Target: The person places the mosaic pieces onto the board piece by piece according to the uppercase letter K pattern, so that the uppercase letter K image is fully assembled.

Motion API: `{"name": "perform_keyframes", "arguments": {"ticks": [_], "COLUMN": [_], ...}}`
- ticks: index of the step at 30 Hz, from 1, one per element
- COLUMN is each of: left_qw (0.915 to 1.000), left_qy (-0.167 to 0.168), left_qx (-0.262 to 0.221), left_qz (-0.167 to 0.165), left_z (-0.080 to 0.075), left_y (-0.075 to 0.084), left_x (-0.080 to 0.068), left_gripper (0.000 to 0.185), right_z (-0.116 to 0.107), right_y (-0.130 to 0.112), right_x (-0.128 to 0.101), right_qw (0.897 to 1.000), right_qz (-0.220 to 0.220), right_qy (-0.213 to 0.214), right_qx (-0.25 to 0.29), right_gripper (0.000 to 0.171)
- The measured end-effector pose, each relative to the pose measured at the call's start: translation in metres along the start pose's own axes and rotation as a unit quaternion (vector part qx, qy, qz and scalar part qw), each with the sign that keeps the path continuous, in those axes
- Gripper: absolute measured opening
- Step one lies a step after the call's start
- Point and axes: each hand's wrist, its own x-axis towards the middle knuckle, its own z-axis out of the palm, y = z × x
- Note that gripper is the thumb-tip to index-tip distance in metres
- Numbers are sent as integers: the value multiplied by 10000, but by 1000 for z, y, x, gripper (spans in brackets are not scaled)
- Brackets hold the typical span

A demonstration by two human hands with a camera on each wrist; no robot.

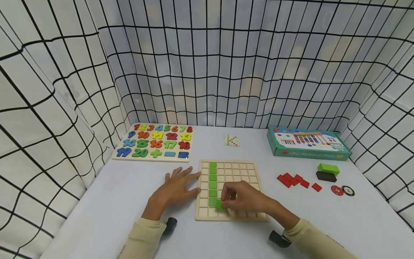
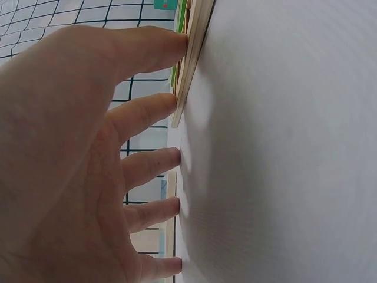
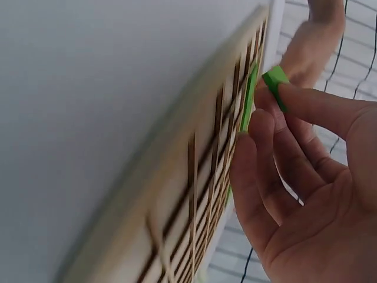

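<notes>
A wooden grid board (image 1: 239, 172) lies on the white table, with a column of green tiles (image 1: 212, 180) set in its second column. My right hand (image 1: 240, 198) pinches a green tile (image 1: 219, 204) just above the board's lower left cells; the same green tile (image 3: 274, 82) shows in the right wrist view between thumb and fingers, tilted over the grid board (image 3: 194, 188). My left hand (image 1: 176, 187) lies flat on the table with straight fingers (image 2: 154, 50) touching the left edge of the board (image 2: 191, 65).
A number puzzle board (image 1: 155, 145) lies at the back left. A small card (image 1: 232, 140) and a green game box (image 1: 307, 144) sit at the back. Red tiles (image 1: 295, 180), a green block on a dark block (image 1: 327, 172) and two round chips (image 1: 343, 190) lie to the right.
</notes>
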Motion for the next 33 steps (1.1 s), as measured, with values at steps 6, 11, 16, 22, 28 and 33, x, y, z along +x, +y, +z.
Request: {"name": "perform_keyframes", "arguments": {"ticks": [6, 11, 16, 22, 28, 33], "left_qw": [10000, 10000, 9999, 9999, 10000, 10000], "left_qy": [-9, -10, 10, 6, 10, 5], "left_qx": [-12, 23, 100, 95, 57, 10], "left_qz": [18, 35, 52, 54, 69, 88], "left_z": [1, 1, 0, -1, -2, -3], "left_y": [0, 0, 1, 1, 1, 2], "left_x": [0, 0, 1, 0, 1, -1], "left_gripper": [64, 65, 65, 65, 65, 65], "right_z": [20, 28, 30, 31, 31, 21], "right_y": [-7, -8, -8, -8, -13, -19], "right_x": [7, 8, 8, 8, 9, 5], "right_qw": [10000, 9997, 9993, 9989, 9969, 9933], "right_qz": [0, 50, 120, 200, 188, 201], "right_qy": [20, 35, 24, -36, 13, -99], "right_qx": [-92, -231, -352, -421, -758, -1133], "right_gripper": [14, 18, 14, 10, 8, 3]}}
